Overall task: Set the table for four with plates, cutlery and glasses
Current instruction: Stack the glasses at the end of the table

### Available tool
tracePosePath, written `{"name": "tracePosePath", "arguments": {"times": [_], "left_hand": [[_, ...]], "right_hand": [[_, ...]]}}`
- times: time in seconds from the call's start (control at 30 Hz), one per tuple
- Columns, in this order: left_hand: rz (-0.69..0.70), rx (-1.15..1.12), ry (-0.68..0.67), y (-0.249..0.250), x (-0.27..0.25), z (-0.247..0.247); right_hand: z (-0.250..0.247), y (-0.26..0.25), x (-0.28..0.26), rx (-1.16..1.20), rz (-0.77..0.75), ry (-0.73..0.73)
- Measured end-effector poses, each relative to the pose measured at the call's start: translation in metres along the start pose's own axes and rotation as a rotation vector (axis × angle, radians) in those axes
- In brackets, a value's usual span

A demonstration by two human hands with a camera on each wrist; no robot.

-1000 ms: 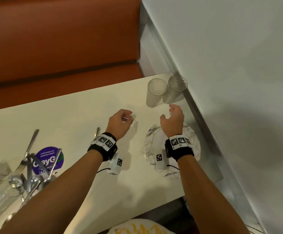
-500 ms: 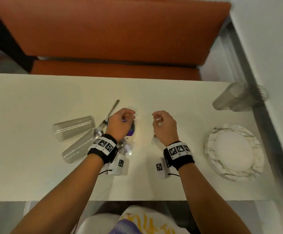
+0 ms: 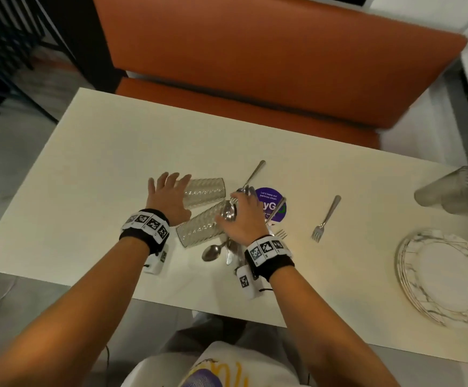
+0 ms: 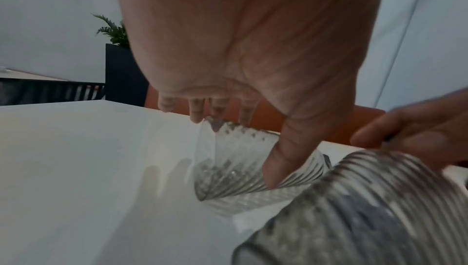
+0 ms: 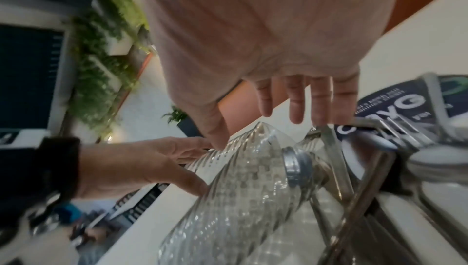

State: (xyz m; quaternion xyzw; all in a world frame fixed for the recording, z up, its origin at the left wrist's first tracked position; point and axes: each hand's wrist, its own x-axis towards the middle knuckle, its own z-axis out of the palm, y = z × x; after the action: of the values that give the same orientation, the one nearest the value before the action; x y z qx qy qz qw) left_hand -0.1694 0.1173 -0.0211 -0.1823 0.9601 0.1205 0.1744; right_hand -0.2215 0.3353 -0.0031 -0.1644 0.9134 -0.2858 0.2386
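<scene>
Two ribbed clear glasses lie on their sides mid-table, a far one [image 3: 204,191] and a near one [image 3: 200,229]. My left hand [image 3: 168,191] is spread open over the far glass's left end, and its thumb [image 4: 281,159] touches that glass [image 4: 235,171]. My right hand [image 3: 239,216] hovers open, fingers straight, over the near glass [image 5: 240,189] and the cutlery pile [image 3: 231,247]. A lone fork [image 3: 324,219] lies further right. A stack of marbled plates [image 3: 444,277] sits at the right edge, with two upright glasses [image 3: 450,194] behind it.
The cream table [image 3: 115,152] is bare on its left and far parts. A round purple sticker [image 3: 271,202] lies under the cutlery. An orange bench [image 3: 255,65] runs along the far side. A white wall closes the right.
The view has swung left from the plates to mid-table. Both hands, loosely curled before, have opened and moved left onto the lying glasses and the cutlery pile.
</scene>
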Motion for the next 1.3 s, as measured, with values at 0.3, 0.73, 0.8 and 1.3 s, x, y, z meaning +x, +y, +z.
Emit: {"name": "tracePosePath", "arguments": {"times": [0.3, 0.73, 0.8, 1.3], "left_hand": [[0.075, -0.504, 0.109, -0.024, -0.003, 0.008], [0.143, -1.021, 0.447, 0.082, 0.008, -0.057], [0.160, -0.993, 0.398, 0.118, 0.014, -0.054], [0.393, -0.911, 0.092, 0.405, 0.037, 0.025]], "right_hand": [[0.025, -0.002, 0.007, -0.617, -0.365, -0.091], [-0.106, 0.052, -0.028, 0.367, -0.055, 0.040], [-0.130, 0.077, -0.035, 0.496, 0.021, 0.160], [-0.231, 0.295, -0.039, 0.175, 0.189, 0.710]]}}
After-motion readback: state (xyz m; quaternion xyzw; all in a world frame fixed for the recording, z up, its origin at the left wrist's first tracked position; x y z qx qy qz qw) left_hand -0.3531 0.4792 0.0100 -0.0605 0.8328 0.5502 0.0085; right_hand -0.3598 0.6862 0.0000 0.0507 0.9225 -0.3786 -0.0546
